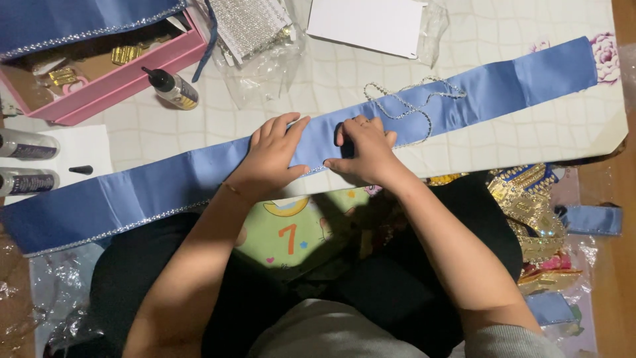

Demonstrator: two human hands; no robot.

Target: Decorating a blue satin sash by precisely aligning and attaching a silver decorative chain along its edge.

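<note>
Both hands press flat on a long blue ribbon [199, 179] that runs slantwise across the surface [331, 73]: the left hand [271, 159] lies palm-down with fingers spread and grips nothing, and the right hand [364, 149] just beside it bears down with bent fingers at the ribbon's near edge. A strip of small clear stones [112, 229] lines that near edge out to the left of the hands, while a loose strand of the same trim [411, 99] curls on the ribbon just beyond the right hand. By the look of it, the step in hand is pressing trim down along the edge. The next move seems to call for feeding the loose strand straight along that edge. A glue bottle [172, 87] lies beyond the left hand, near a pink box [126, 83].
</note>
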